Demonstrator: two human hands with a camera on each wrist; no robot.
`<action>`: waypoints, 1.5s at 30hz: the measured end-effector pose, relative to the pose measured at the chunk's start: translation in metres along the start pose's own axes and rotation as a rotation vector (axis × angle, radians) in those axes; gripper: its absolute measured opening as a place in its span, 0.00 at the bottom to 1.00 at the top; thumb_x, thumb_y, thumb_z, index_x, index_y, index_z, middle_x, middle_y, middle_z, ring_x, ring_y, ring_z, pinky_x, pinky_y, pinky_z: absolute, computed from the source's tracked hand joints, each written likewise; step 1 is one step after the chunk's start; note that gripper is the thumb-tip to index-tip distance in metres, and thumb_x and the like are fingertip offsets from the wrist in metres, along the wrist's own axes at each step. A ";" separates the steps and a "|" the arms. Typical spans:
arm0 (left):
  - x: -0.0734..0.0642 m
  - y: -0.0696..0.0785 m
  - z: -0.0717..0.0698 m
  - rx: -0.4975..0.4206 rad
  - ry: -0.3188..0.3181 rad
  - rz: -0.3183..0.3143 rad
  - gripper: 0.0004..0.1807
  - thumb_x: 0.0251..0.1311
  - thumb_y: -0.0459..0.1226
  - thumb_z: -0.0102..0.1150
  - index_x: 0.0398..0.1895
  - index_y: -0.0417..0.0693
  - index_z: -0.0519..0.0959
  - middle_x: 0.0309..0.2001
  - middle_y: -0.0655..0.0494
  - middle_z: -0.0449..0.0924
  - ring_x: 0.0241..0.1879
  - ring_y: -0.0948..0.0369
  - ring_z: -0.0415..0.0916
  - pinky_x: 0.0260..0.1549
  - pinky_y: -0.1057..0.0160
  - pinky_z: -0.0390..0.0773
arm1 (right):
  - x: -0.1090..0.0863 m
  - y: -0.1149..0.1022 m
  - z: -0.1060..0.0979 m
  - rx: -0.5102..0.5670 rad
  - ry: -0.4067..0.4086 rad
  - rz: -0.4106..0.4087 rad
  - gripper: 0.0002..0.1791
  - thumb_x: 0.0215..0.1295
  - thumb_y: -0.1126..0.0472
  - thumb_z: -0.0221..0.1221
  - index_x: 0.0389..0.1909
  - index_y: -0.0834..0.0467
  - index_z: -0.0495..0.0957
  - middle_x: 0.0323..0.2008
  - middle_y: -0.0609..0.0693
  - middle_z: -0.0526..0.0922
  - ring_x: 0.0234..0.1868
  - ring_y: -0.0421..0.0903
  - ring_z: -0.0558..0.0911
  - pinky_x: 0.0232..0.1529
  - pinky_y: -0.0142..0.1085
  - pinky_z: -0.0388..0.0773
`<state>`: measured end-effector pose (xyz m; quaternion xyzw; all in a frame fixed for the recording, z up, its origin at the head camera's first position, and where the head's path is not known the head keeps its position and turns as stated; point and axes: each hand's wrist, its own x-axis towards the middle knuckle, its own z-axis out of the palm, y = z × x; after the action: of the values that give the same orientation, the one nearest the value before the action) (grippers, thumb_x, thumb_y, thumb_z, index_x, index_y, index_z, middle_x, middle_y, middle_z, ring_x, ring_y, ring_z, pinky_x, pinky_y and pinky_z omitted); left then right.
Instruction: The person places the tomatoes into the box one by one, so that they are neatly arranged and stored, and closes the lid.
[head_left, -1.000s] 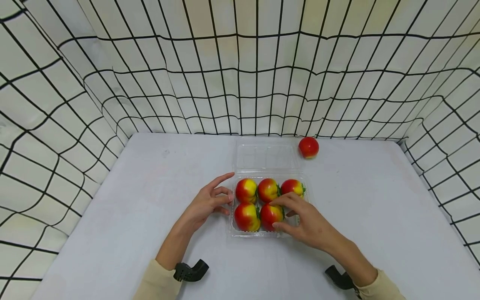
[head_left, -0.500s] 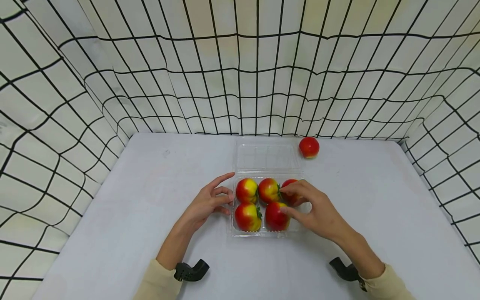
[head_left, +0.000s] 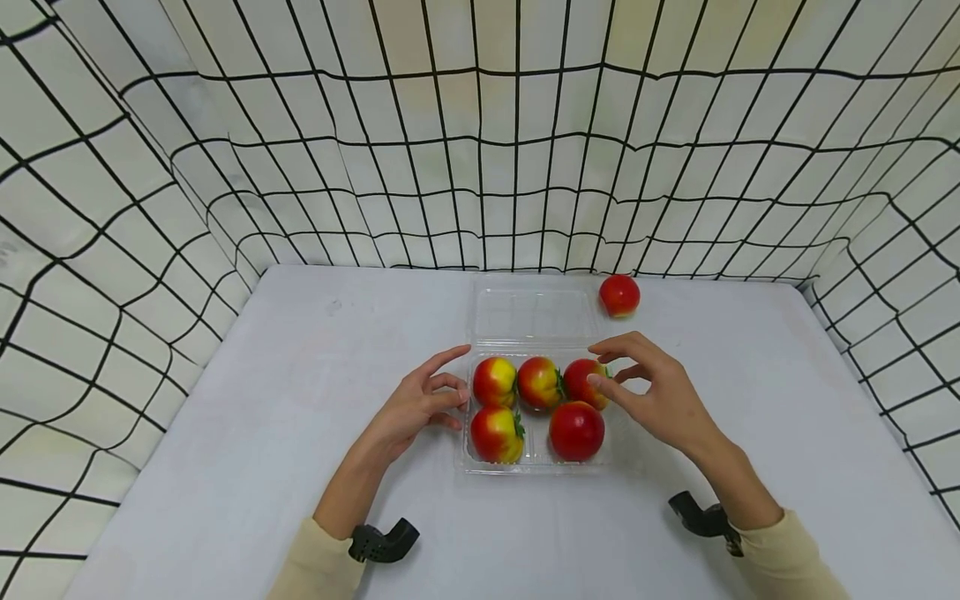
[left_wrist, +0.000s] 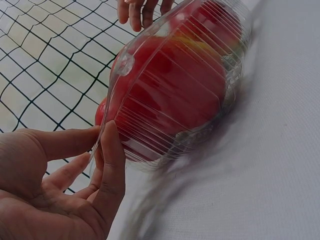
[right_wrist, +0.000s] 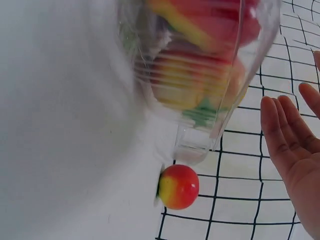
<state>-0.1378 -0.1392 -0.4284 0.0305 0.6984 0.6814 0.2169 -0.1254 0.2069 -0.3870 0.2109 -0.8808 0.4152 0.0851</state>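
White tabletop (head_left: 315, 358) holds six fruits (head_left: 576, 432), five in one box (head_left: 534, 315).

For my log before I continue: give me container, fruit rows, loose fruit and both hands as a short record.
Container: clear plastic, lid folded open on the far side
Far row: three fruits side by side
Near row: left fruit, red and yellow; right fruit, red; gap between
Loose fruit: just right of the lid
Left hand: pinches the container's left rim
Right hand: at the container's right side, holding nothing
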 end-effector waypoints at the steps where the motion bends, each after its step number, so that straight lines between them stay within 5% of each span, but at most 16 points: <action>1: 0.000 0.000 0.000 0.000 0.000 0.000 0.38 0.69 0.34 0.62 0.80 0.60 0.63 0.39 0.57 0.80 0.37 0.60 0.80 0.36 0.64 0.89 | 0.001 0.001 -0.001 -0.005 0.005 0.005 0.22 0.64 0.62 0.71 0.59 0.52 0.81 0.53 0.50 0.84 0.53 0.48 0.83 0.47 0.24 0.84; 30: 0.001 0.000 0.000 0.007 0.006 -0.011 0.38 0.69 0.34 0.62 0.80 0.61 0.63 0.39 0.57 0.80 0.38 0.59 0.80 0.36 0.65 0.88 | 0.030 0.035 -0.025 -0.058 0.084 0.172 0.25 0.71 0.57 0.65 0.66 0.58 0.75 0.61 0.60 0.77 0.63 0.59 0.77 0.48 0.11 0.70; 34: 0.001 -0.001 0.000 0.009 0.004 -0.008 0.37 0.69 0.34 0.61 0.80 0.62 0.63 0.39 0.57 0.79 0.38 0.59 0.79 0.36 0.65 0.88 | 0.033 0.040 -0.027 -0.050 0.085 0.194 0.25 0.72 0.56 0.65 0.66 0.59 0.74 0.64 0.61 0.76 0.64 0.62 0.77 0.58 0.37 0.85; 37: 0.002 -0.001 0.000 0.012 0.005 -0.006 0.37 0.69 0.34 0.61 0.80 0.61 0.63 0.39 0.57 0.80 0.38 0.59 0.79 0.36 0.65 0.88 | 0.035 0.042 -0.028 -0.047 0.078 0.213 0.26 0.72 0.56 0.64 0.67 0.59 0.73 0.65 0.61 0.74 0.66 0.63 0.76 0.61 0.62 0.81; 45: 0.001 -0.001 0.000 0.017 0.012 -0.005 0.38 0.69 0.34 0.62 0.80 0.59 0.62 0.39 0.57 0.80 0.37 0.59 0.80 0.36 0.64 0.88 | 0.042 0.050 -0.031 -0.029 0.058 0.257 0.29 0.73 0.55 0.63 0.70 0.61 0.71 0.69 0.63 0.70 0.69 0.63 0.72 0.64 0.61 0.79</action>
<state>-0.1385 -0.1388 -0.4299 0.0263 0.7056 0.6750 0.2140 -0.1857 0.2461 -0.3886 0.0830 -0.9037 0.4159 0.0594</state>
